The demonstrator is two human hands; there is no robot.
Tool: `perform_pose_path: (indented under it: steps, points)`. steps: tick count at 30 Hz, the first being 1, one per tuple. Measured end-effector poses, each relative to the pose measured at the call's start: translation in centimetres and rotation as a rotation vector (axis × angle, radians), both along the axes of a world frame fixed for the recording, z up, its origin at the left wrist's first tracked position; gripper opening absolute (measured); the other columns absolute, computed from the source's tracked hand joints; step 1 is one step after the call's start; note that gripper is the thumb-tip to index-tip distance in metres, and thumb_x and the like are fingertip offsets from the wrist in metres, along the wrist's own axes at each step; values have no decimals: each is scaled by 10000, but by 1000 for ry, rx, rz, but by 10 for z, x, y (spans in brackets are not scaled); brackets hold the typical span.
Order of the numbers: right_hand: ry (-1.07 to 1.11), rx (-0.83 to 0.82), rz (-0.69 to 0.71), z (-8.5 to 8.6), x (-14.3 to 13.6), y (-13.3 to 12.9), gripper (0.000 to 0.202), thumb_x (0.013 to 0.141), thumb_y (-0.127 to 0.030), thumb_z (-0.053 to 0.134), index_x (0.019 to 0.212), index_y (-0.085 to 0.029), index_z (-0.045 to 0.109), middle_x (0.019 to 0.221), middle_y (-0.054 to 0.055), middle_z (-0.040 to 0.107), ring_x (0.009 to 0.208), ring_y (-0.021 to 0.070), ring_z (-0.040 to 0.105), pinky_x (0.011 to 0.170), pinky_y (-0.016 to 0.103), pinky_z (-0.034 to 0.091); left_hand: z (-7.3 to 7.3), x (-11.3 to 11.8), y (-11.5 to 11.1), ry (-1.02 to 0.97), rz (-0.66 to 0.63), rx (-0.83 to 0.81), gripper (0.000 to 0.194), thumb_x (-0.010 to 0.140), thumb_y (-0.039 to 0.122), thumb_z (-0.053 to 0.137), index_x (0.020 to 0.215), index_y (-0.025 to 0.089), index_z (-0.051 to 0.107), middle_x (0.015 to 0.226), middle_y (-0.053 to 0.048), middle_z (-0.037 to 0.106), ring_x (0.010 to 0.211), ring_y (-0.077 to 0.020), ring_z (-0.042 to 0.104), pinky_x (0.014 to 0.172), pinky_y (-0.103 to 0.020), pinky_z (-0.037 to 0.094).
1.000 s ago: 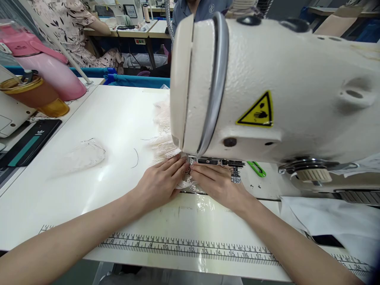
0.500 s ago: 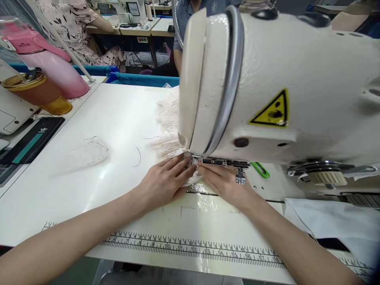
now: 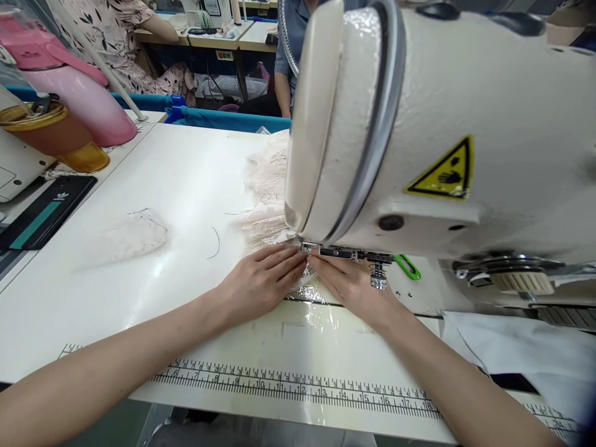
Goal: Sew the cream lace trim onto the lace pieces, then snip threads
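Observation:
A pale pink lace fabric [image 3: 267, 186] lies gathered left of and partly behind the head of a white sewing machine [image 3: 428, 105]. Its near edge reaches under the presser foot. My left hand [image 3: 261, 279] rests flat on the lace, fingers stretched toward the foot and its thumb hidden. From the other side my right hand [image 3: 356, 285] comes in below a metal guide [image 3: 344, 252], its fingers pressed together with the tips at the lace edge by the needle. Part of that hand is hidden under the machine parts.
A small green tool [image 3: 408, 267] lies behind my right hand. White cloth [image 3: 516, 341] is at the right. A pink bottle [image 3: 79, 93], a brown cup [image 3: 60, 136] and a black phone-like item [image 3: 46, 211] stand or lie left. A printed ruler [image 3: 279, 388] runs along the front edge. Two people sit beyond.
The view has shifted slightly, so the machine head appears farther right. My left fingers have drawn closer together and cover more of the lace by the foot. My right hand has barely moved.

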State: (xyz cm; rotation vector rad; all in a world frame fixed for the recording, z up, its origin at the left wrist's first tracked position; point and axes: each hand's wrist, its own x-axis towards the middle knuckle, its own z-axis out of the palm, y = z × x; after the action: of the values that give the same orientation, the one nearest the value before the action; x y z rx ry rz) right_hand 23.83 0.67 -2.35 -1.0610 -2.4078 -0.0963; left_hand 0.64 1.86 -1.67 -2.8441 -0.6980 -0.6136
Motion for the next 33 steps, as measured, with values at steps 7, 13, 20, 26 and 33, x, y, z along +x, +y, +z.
perform_pose_path:
  steps: [7, 13, 20, 26, 33]
  points:
    - [-156, 70, 18, -7, -3, -4, 327, 888, -56, 530, 1172, -192, 622, 1179, 64, 681, 986, 154, 654, 854, 292, 534, 1, -3, 1, -28, 13, -1, 354, 910, 124, 436, 1208, 99, 625, 1211, -91, 662, 1145, -214, 625, 1009, -366, 522]
    - [-151, 84, 27, 6, -18, -9, 242, 882, -60, 534, 1028, -206, 661, 1017, 20, 706, 959, 129, 637, 817, 236, 471, 4, -5, 4, -31, 42, -7, 365, 878, 138, 419, 1149, 108, 662, 1169, -88, 684, 1122, -225, 640, 960, -367, 554]
    - [-111, 107, 47, 4, -22, -13, 241, 859, -31, 539, 960, -210, 664, 971, -11, 708, 938, 114, 631, 803, 241, 473, 5, -5, 5, -37, 64, -20, 361, 856, 133, 420, 1129, 115, 656, 1165, -82, 689, 1117, -207, 644, 968, -352, 544]
    - [-85, 111, 83, 2, -20, -10, 208, 854, -38, 551, 921, -206, 655, 953, -13, 710, 925, 110, 628, 805, 231, 472, 5, -4, 2, -41, 87, -65, 371, 829, 143, 437, 1138, 113, 640, 1187, -84, 680, 1116, -211, 645, 964, -363, 542]
    - [-82, 101, 92, 1, -18, -9, 211, 864, -65, 558, 934, -231, 669, 996, -18, 711, 914, 113, 610, 815, 236, 469, 5, -4, 3, -14, 118, -95, 381, 819, 162, 455, 1157, 113, 623, 1208, -97, 668, 1139, -228, 630, 972, -386, 532]
